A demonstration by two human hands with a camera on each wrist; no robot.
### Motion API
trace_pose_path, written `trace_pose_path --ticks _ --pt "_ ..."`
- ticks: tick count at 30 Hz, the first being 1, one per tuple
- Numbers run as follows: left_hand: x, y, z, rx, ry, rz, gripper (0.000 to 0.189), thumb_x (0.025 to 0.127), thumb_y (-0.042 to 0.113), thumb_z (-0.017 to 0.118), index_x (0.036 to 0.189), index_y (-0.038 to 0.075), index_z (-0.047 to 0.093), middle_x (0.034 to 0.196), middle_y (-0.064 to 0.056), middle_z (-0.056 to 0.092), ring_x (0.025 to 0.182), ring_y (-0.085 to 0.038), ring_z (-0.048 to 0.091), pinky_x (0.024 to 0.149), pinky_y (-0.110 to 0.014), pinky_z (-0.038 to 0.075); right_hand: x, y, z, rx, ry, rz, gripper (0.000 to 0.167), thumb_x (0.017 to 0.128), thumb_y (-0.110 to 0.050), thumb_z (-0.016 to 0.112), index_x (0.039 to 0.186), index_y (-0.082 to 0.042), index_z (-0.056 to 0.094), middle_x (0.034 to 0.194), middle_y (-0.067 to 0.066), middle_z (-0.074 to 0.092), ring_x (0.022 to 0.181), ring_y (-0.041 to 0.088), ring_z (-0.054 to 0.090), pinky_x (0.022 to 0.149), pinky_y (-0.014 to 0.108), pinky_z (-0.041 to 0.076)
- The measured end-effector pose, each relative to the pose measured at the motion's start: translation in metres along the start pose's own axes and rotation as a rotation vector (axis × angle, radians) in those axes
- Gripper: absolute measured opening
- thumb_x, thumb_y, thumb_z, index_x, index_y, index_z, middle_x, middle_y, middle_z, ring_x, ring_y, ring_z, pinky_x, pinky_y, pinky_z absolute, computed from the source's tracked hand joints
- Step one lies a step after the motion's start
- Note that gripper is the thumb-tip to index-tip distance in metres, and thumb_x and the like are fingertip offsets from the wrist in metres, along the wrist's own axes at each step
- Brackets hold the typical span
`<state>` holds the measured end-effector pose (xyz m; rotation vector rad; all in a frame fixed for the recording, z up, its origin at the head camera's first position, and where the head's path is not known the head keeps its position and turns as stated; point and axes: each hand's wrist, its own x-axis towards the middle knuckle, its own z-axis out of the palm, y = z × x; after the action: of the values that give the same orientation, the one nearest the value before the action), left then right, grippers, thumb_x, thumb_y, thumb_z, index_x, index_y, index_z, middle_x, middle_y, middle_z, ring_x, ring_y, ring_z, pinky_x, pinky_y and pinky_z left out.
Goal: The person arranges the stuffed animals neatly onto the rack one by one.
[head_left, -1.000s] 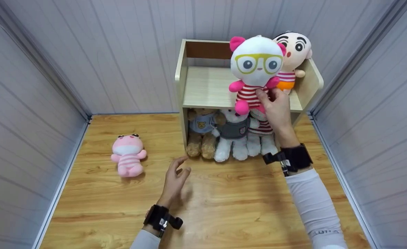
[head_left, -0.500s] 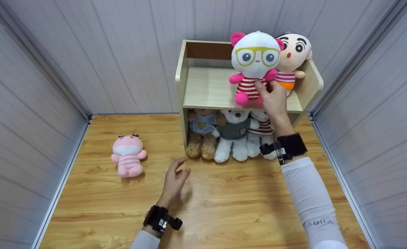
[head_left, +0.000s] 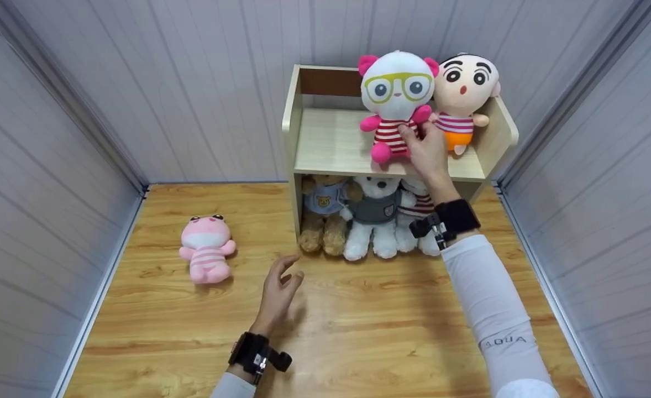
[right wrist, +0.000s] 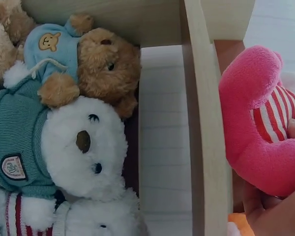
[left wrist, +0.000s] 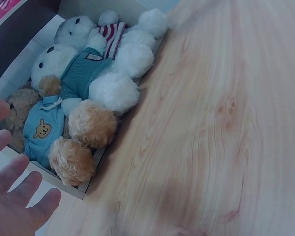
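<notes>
My right hand (head_left: 429,152) grips a white plush panda (head_left: 397,94) by its red-striped body, thumb in front. The panda has pink ears and limbs and printed yellow glasses, and it is upright over the top shelf (head_left: 331,138). In the right wrist view its pink legs (right wrist: 265,152) show beside the shelf board (right wrist: 206,118). To its right, a boy doll (head_left: 463,94) in orange shorts sits on the same shelf. My left hand (head_left: 277,293) is held over the floor in front of the shelf unit, fingers loosely bent, holding nothing.
In the lower compartment sit a brown bear (head_left: 324,215) in a blue top, a white bear (head_left: 376,210) in a grey-green sweater and a white plush (head_left: 416,207) in stripes. A pink striped plush (head_left: 208,251) lies on the wooden floor (head_left: 154,331). Panelled walls (head_left: 193,83) enclose the space.
The panda has moved up and then left in my right hand, away from the boy doll, which now shows more fully. My left hand has stayed nearly still.
</notes>
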<state>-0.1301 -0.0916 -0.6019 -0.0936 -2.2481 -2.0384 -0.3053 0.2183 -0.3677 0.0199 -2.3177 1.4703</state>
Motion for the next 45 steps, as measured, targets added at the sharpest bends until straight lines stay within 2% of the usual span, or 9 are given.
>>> trace_pose_path --ticks 6,11,21,24,27,31,33,37,45 --pt "-0.002 -0.003 -0.001 -0.006 0.003 -0.041 0.040 0.099 0.003 0.063 0.138 -0.003 0.058 0.145 -0.021 0.054 0.140 -0.037 0.046 0.111 -0.056 0.041 0.013 0.007 -0.001 -0.015 -0.003 0.044 0.025 0.102 -0.022 0.067 0.103 0.003 0.065 0.087 0.003 0.054 0.080 0.013 0.047 0.069 0.023 0.038" --pt "-0.003 -0.004 -0.004 -0.010 -0.001 -0.049 0.040 0.099 0.005 0.063 0.138 -0.001 0.058 0.147 -0.023 0.052 0.141 -0.035 0.045 0.111 -0.053 0.041 0.018 0.010 -0.001 -0.015 0.012 0.061 0.025 0.102 -0.021 0.067 0.103 0.003 0.065 0.087 0.004 0.051 0.081 0.014 0.046 0.070 0.024 0.037" --pt "-0.004 -0.005 -0.005 -0.018 0.011 -0.023 0.039 0.098 0.004 0.064 0.136 -0.003 0.060 0.143 -0.018 0.056 0.137 -0.036 0.049 0.109 -0.055 0.043 0.022 0.009 0.002 -0.094 0.019 0.100 0.036 0.103 -0.028 0.064 0.111 0.006 0.066 0.094 0.008 0.057 0.085 0.016 0.048 0.073 0.023 0.038" --pt "-0.004 -0.006 -0.005 -0.023 0.017 -0.026 0.038 0.098 0.004 0.064 0.136 -0.003 0.060 0.143 -0.017 0.056 0.137 -0.035 0.049 0.110 -0.055 0.042 0.021 0.008 0.003 -0.102 0.019 0.121 0.040 0.103 -0.031 0.064 0.117 0.006 0.067 0.102 0.011 0.063 0.091 0.019 0.052 0.077 0.024 0.041" --pt "-0.005 -0.005 -0.006 -0.025 0.022 -0.035 0.039 0.099 0.004 0.064 0.136 -0.004 0.059 0.143 -0.017 0.056 0.138 -0.035 0.048 0.111 -0.054 0.041 0.020 0.008 0.004 -0.085 0.019 0.121 0.044 0.103 -0.031 0.063 0.126 0.006 0.066 0.117 0.017 0.067 0.104 0.023 0.058 0.091 0.028 0.046" --pt "-0.005 -0.006 -0.007 -0.025 0.026 -0.034 0.038 0.099 0.004 0.064 0.136 -0.003 0.060 0.143 -0.018 0.056 0.139 -0.036 0.047 0.111 -0.056 0.041 0.014 0.011 0.004 -0.091 0.019 0.096 0.048 0.104 -0.028 0.061 0.138 0.006 0.059 0.136 0.021 0.064 0.129 0.027 0.057 0.112 0.034 0.042" --pt "-0.005 -0.008 -0.008 -0.029 0.028 -0.030 0.037 0.099 0.003 0.064 0.135 -0.003 0.060 0.143 -0.019 0.055 0.138 -0.038 0.048 0.110 -0.057 0.042 0.010 0.013 0.004 -0.096 0.023 0.080 0.050 0.104 -0.027 0.061 0.141 0.006 0.056 0.141 0.021 0.061 0.135 0.028 0.054 0.115 0.034 0.039" --pt "-0.005 -0.009 -0.009 -0.031 0.023 -0.039 0.036 0.099 0.003 0.063 0.135 -0.003 0.060 0.145 -0.020 0.054 0.138 -0.039 0.048 0.110 -0.056 0.042 0.000 0.016 0.001 -0.081 0.048 0.035 0.053 0.102 -0.026 0.063 0.144 0.005 0.054 0.143 0.020 0.060 0.135 0.027 0.054 0.115 0.032 0.039" --pt "0.000 -0.006 -0.016 -0.004 0.050 -0.048 0.037 0.099 0.003 0.064 0.136 -0.002 0.060 0.144 -0.019 0.054 0.139 -0.036 0.047 0.111 -0.054 0.042 -0.028 0.022 -0.008 0.070 0.083 -0.064 0.059 0.099 -0.026 0.072 0.146 0.003 0.050 0.148 0.016 0.055 0.133 0.024 0.054 0.112 0.031 0.043"
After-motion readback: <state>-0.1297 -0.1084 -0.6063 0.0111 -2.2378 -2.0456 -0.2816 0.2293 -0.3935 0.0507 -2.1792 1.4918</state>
